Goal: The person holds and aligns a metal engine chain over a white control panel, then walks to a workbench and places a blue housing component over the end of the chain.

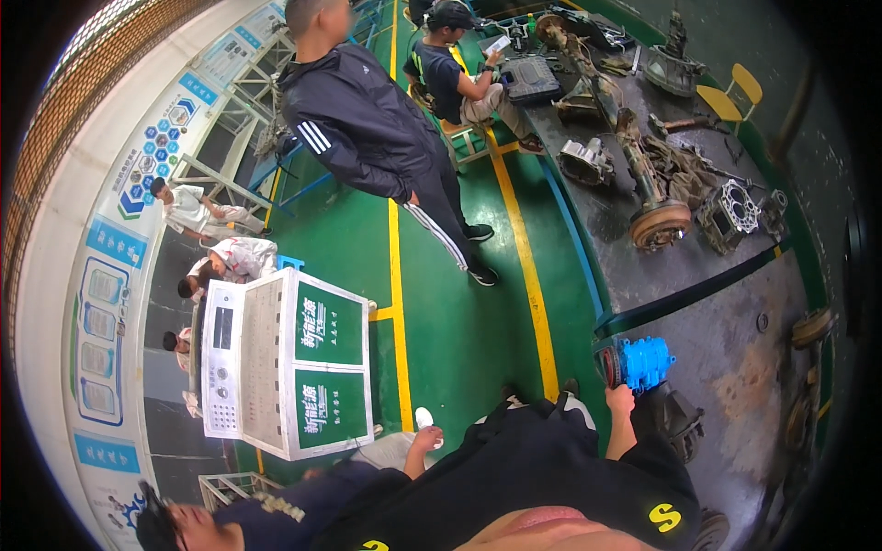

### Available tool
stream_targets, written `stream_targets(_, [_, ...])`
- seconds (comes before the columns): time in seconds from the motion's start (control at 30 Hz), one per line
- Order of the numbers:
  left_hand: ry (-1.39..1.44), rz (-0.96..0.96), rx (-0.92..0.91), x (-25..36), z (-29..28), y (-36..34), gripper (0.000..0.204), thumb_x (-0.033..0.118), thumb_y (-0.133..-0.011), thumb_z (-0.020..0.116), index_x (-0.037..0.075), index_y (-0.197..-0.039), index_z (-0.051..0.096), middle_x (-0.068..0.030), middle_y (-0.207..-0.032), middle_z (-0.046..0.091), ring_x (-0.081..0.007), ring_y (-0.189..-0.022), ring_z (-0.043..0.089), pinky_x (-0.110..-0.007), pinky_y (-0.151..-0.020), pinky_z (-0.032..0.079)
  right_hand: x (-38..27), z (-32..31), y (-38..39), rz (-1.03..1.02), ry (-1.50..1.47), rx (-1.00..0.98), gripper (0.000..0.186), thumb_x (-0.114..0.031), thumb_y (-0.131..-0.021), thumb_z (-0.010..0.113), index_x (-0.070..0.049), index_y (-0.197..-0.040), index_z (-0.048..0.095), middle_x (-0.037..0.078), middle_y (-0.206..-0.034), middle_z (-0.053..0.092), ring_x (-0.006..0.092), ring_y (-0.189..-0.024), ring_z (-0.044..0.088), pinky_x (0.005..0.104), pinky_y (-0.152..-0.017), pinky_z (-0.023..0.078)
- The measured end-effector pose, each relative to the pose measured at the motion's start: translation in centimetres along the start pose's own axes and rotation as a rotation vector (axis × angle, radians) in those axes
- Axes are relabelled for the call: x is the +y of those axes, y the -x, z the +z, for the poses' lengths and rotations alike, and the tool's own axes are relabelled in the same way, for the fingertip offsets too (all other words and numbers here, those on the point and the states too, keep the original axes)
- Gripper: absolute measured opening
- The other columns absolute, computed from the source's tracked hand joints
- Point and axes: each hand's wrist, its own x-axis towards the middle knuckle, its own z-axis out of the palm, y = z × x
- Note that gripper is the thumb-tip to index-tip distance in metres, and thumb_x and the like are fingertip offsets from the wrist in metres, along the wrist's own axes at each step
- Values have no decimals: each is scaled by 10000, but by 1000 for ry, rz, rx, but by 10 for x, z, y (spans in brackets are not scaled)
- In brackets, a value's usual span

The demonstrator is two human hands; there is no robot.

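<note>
My right hand (620,399) reaches forward to the near edge of the workbench at the right. Its fingers are curled against the lower side of a blue, ribbed machine part (647,364), which has a dark round end (609,366). The exact grip is too small to make out. Just beside it, on the near side, rests a dark metal casting (680,424). My left hand does not show; the hand (425,440) to the left, by a white shoe, appears to belong to the person seated there.
The metal workbench (749,317) carries an axle with a rusty drum (660,227), a gearbox housing (586,163) and an engine block (730,216). A person in a dark tracksuit (367,119) stands ahead. A white console (287,363) stands left. One person sits close at lower left (266,514).
</note>
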Motion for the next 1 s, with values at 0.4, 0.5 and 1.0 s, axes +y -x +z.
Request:
stream_targets(0.4, [16, 3, 9, -3, 6, -3, 242, 227, -890, 587, 54, -1056, 617, -22, -828, 642, -106, -608, 552, -264, -462, 405, -2, -6, 1, -44, 5, 62, 466, -383, -777, 643, 1, -1040, 643, 222, -1081, 645, 394, -1033, 616, 469, -883, 492])
stream_targets(0.5, [54, 15, -15, -2, 3, -7, 230, 231, -891, 590, 54, -1035, 618, -15, -802, 631, -103, -597, 548, -255, -468, 406, 4, 0, -2, -40, 45, 9, 482, -390, -771, 652, 1, -1052, 635, 223, -1074, 645, 395, -1032, 616, 473, -878, 493])
stream_targets(1.0, [-118, -35, 51, -10, 11, -4, 281, 290, -897, 600, 100, -1102, 627, -7, -942, 667, -137, -738, 611, -294, -580, 474, -2, -4, -3, -12, 58, -30, 491, -387, -777, 662, -13, -1093, 631, 217, -1151, 623, 386, -1071, 604, 473, -905, 487])
